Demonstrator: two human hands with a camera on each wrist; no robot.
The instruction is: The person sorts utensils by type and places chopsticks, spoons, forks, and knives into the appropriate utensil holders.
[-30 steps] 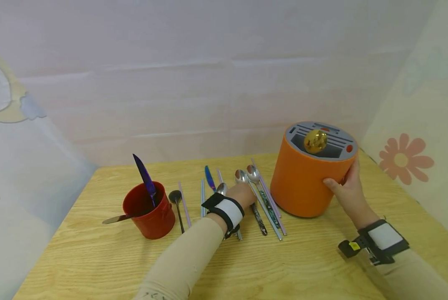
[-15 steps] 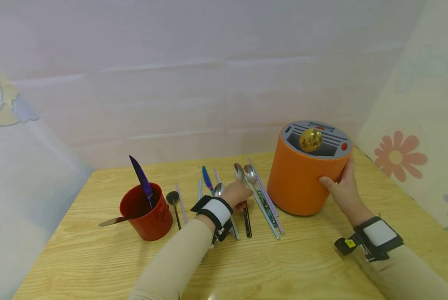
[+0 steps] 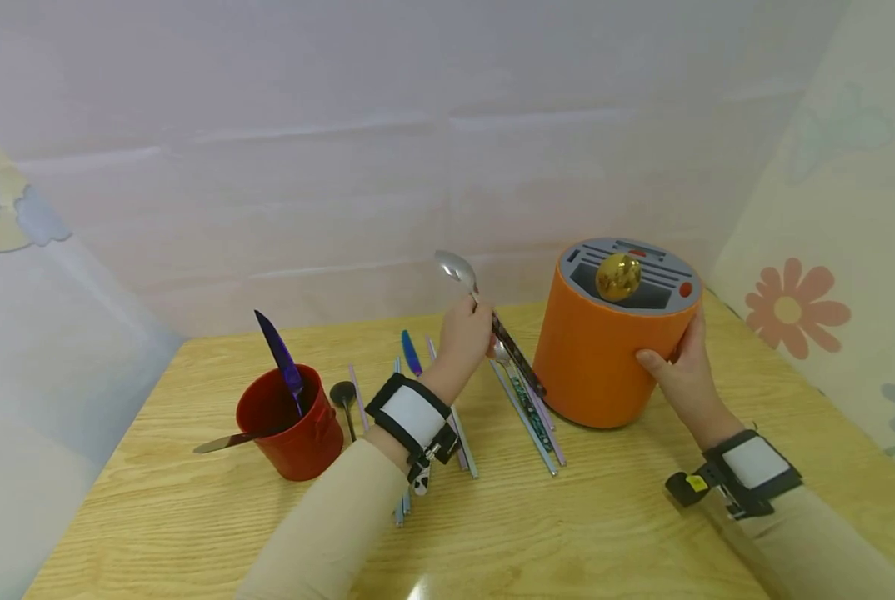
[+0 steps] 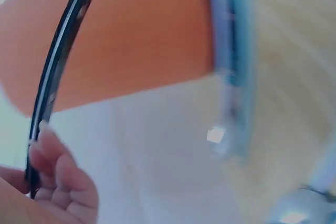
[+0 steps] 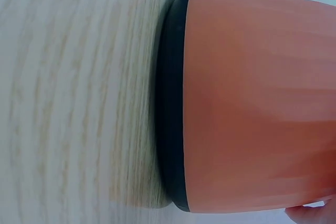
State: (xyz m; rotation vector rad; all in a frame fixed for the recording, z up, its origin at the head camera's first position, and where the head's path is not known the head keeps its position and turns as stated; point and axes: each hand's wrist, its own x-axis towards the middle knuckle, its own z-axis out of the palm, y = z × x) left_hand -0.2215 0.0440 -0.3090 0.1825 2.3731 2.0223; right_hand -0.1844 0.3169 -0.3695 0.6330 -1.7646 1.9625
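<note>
We see the left hand (image 3: pixel 462 337) pinching a dark-handled spoon (image 3: pixel 515 348), newly lifted off the table (image 3: pixel 537 542) left of the orange holder (image 3: pixel 590 358), leaving one piece fewer among the loose cutlery (image 3: pixel 536 417). The right hand (image 3: pixel 689 377) grips the holder's right side.

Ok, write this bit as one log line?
left hand: holds dark-handled silver spoon above wooden table | right hand: grips grey-topped orange cylindrical holder | red round cup: purple knife sticking out
</note>
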